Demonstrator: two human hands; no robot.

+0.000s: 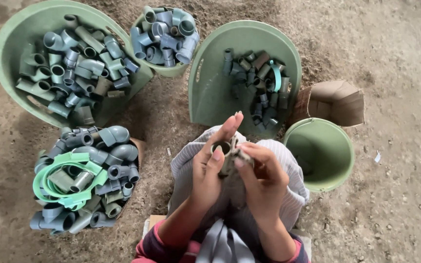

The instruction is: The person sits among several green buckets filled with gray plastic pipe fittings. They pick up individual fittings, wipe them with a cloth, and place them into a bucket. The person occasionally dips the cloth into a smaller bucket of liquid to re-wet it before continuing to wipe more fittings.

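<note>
My left hand and my right hand meet over my lap, both holding a small grey pipe fitting with a round open end. The left fingers point up beside it; the right fingers pinch a dirty part of it. Below the hands lies a striped grey cloth over my knees.
Green tubs surround me on a dirt floor: a large one at the far left full of grey pipe fittings, a small bucket of fittings, a tilted tub with small dark fittings, an empty bucket, a heap with green rings, and a cardboard box.
</note>
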